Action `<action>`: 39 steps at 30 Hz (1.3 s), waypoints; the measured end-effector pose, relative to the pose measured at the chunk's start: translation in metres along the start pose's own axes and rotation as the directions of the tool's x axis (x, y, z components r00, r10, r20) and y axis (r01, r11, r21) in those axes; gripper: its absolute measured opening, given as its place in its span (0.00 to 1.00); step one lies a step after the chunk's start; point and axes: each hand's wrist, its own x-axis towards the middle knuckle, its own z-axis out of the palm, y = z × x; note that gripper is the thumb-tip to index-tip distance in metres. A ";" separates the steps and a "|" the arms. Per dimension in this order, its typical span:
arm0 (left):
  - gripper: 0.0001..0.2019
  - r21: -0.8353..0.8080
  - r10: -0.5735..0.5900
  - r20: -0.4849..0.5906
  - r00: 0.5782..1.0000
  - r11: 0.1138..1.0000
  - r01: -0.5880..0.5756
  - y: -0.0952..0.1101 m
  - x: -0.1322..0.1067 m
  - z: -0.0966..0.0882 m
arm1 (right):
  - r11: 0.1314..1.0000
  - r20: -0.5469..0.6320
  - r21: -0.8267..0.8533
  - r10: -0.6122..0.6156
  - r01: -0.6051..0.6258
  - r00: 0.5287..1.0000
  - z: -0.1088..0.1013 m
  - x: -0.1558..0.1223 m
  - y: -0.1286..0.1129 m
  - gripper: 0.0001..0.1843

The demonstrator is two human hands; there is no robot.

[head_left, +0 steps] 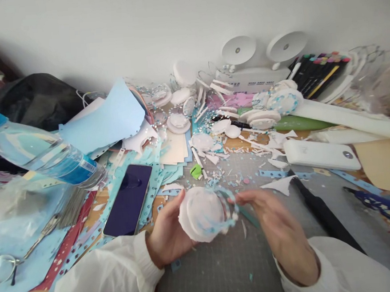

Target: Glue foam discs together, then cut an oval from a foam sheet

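Note:
Both hands hold a round white foam disc [200, 214] with a light blue paper strip around its rim, just above the grey cutting mat [223, 268]. My left hand [167, 232] cups the disc from the left and behind. On the disc's right edge, my right hand [274, 229] pinches the blue strip; it is blurred by motion. Both arms wear white sleeves.
A dark phone [128, 199] lies left of the hands on blue paper scraps. A water bottle [38, 152] lies at far left, scissors [25, 251] below it. More finished discs [279, 102], markers [319, 70], a white power bank [319, 155] and a green cutter [196, 171] lie behind.

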 end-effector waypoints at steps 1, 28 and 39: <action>0.26 -0.001 -0.002 -0.008 1.000 1.000 0.002 0.000 0.000 -0.001 | 1.000 0.041 -0.022 -0.005 0.005 0.999 0.000 -0.001 0.000 0.17; 0.11 0.072 0.194 -0.081 0.978 0.979 -0.188 -0.009 -0.003 -0.011 | 0.971 -0.395 -0.240 -0.097 0.000 0.914 -0.021 0.144 -0.017 0.41; 0.16 0.008 0.175 -0.018 0.984 0.985 -0.175 -0.004 0.000 -0.015 | 0.905 -0.423 -0.418 -0.121 -0.075 0.898 0.005 0.286 0.003 0.43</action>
